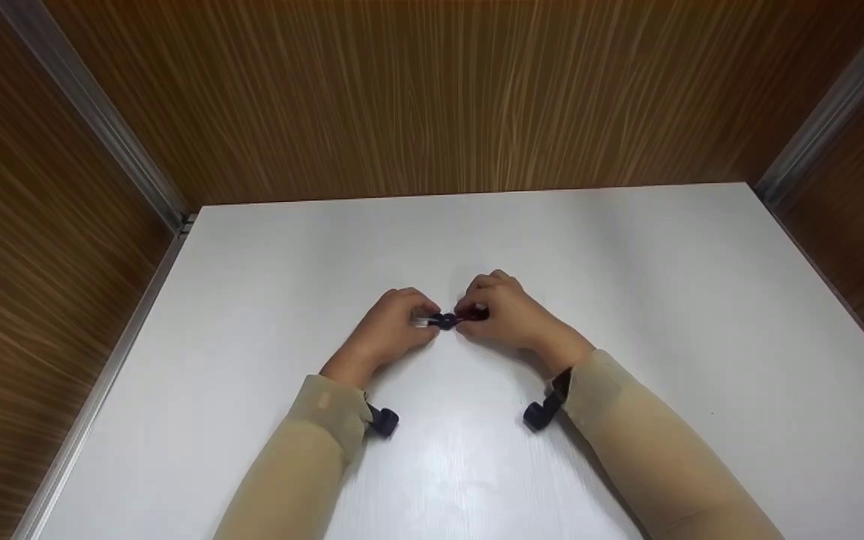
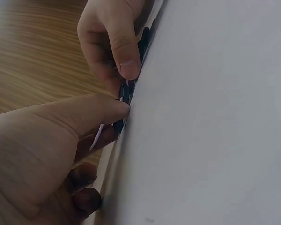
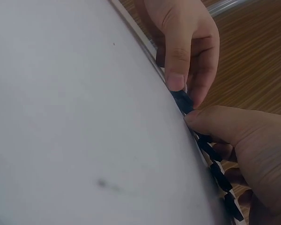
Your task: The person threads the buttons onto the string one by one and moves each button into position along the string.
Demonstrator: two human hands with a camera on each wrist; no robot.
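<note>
Pinching one small dark piece (image 1: 445, 322) from both sides at frame centre, left hand (image 1: 391, 328) and right hand (image 1: 505, 313) meeting fingertip to fingertip, pressed low against white counter (image 1: 627, 300) for steadiness.

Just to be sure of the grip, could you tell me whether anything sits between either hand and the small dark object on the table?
Nothing visible does: the left hand and the right hand both pinch the dark object directly, on the table.

I see snug tan sleeves covering both forearms to the wrists. A small dark camera mount is strapped under each cuff, at 7 o'clock and 5 o'clock from my bare hands (image 1: 447, 322).
</note>
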